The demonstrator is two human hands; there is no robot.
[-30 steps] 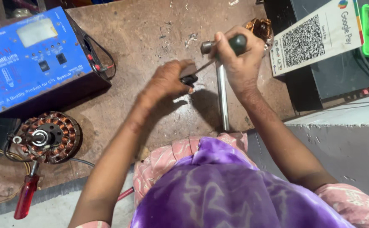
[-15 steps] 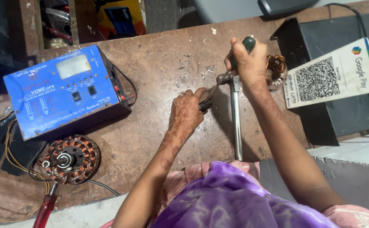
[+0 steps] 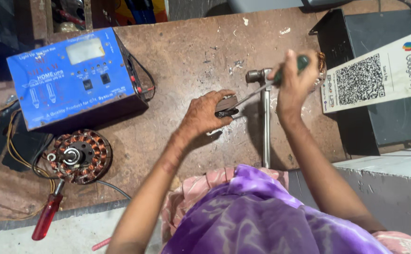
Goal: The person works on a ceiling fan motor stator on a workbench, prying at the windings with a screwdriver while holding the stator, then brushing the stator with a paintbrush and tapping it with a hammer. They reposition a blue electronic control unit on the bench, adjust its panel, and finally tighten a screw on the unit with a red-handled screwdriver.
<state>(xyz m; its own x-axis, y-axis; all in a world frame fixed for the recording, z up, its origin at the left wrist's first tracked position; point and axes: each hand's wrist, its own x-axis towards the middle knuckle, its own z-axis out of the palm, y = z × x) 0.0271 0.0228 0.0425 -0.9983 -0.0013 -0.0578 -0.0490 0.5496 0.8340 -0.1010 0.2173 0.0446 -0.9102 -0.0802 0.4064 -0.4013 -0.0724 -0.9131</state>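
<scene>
A worn brown workbench [image 3: 186, 61], scratched and stained, fills the view under even light. A pale grey concrete ledge [image 3: 389, 167] sits at its right; lighter concrete floor [image 3: 73, 235] shows at the bottom left

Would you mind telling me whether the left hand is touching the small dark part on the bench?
Touching. The head view shows the left hand pressing its fingertips onto the small dark part, with no gap between them, while the screwdriver tip meets it.

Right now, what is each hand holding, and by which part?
The right hand grips a screwdriver by its dark green handle. The left hand pinches a small dark part at its near end, against the workbench.
</scene>
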